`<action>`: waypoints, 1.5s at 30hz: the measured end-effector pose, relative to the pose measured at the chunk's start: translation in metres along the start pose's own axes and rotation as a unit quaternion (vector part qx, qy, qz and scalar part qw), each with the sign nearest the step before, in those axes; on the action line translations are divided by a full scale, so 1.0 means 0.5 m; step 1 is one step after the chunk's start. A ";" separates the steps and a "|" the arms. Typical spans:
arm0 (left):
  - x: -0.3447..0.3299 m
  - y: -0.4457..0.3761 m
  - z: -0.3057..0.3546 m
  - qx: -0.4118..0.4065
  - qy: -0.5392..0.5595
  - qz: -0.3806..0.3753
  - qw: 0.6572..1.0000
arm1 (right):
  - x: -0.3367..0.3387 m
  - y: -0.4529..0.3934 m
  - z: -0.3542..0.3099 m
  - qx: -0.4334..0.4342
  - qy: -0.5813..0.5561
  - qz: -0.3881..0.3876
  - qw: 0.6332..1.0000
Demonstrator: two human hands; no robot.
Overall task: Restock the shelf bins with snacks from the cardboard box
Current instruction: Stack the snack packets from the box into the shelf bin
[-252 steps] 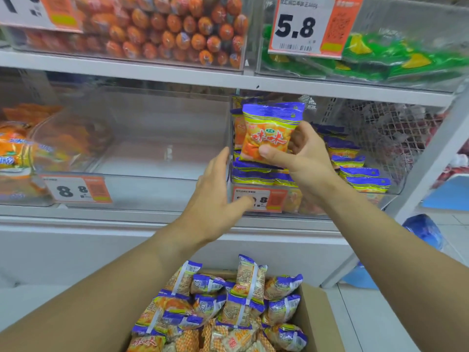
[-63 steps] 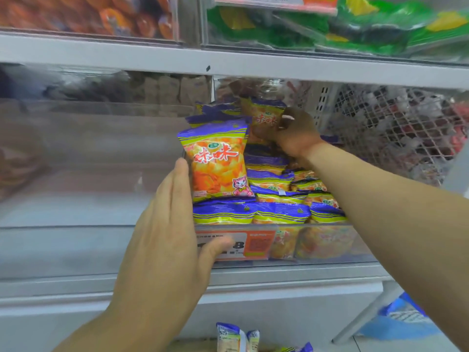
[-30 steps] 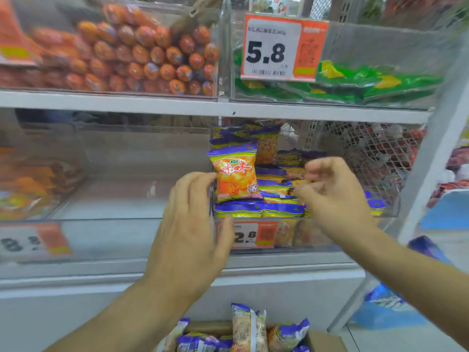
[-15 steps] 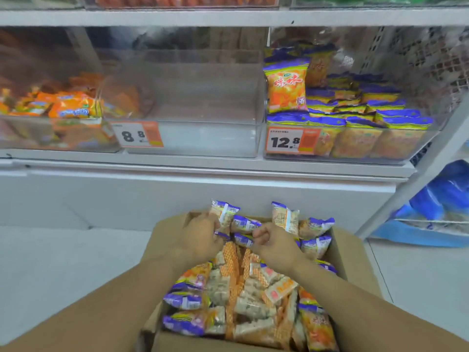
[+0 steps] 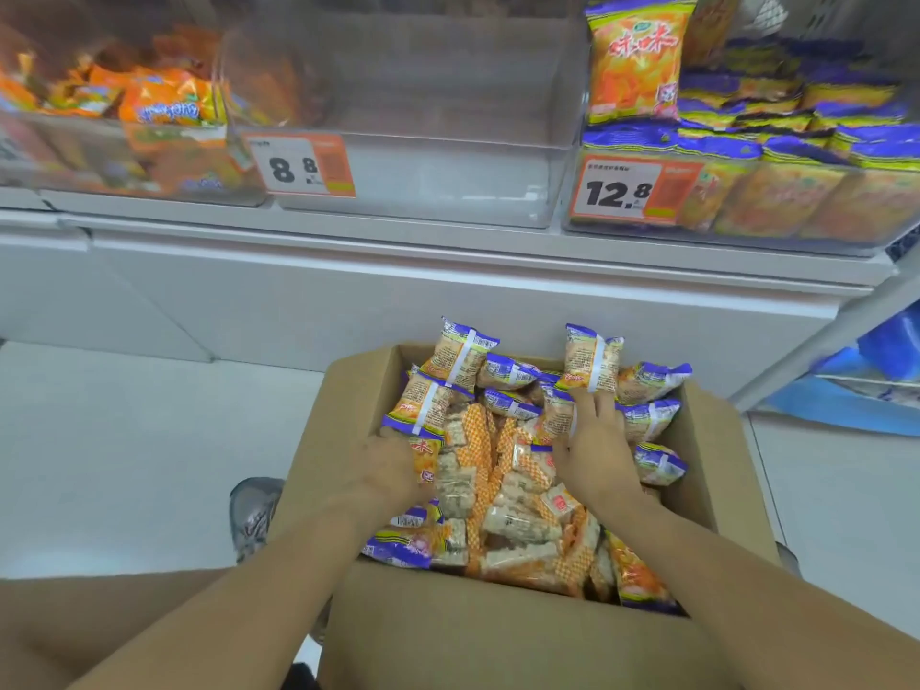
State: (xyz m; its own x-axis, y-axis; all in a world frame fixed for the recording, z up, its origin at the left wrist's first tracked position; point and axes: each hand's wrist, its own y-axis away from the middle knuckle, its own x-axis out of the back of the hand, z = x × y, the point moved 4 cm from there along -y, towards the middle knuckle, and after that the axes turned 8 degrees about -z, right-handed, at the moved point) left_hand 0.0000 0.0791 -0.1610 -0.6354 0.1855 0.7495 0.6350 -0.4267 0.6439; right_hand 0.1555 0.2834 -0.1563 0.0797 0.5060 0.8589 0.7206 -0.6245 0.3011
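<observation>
Both hands reach into the cardboard box: left hand and right hand rest among snack packets, fingertips buried, grips unclear.

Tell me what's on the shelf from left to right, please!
Bin of orange snack bags → 8.8 price tag → clear bin behind that tag → 12.8 price tag → bin of purple-and-orange snack packs, one pack standing upright at its left.
</observation>
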 end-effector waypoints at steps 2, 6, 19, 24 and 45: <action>-0.003 -0.001 -0.003 -0.003 0.023 -0.017 1.000 | -0.001 -0.003 0.003 -0.004 -0.006 0.001 1.000; -0.003 -0.001 -0.007 0.007 0.097 -0.015 0.995 | -0.002 -0.001 0.005 -0.011 -0.020 0.025 0.999; 0.040 0.030 0.019 -0.006 0.231 0.010 0.973 | -0.045 0.015 -0.026 -0.074 -0.175 -0.168 0.967; 0.044 0.037 0.021 -0.010 0.462 -0.130 0.877 | -0.027 0.014 -0.041 -0.079 -0.182 -0.196 0.960; 0.184 0.132 0.128 -0.226 0.700 -0.148 0.661 | 0.176 0.056 -0.196 0.288 -0.357 0.035 0.888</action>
State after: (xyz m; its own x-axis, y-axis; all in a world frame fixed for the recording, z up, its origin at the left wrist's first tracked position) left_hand 0.0117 0.1248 -0.0399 -0.6869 -0.5465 -0.4791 0.3974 -0.8344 0.3820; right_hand 0.1153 0.2522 -0.0317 0.4070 0.8543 0.3233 0.9127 -0.3662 -0.1814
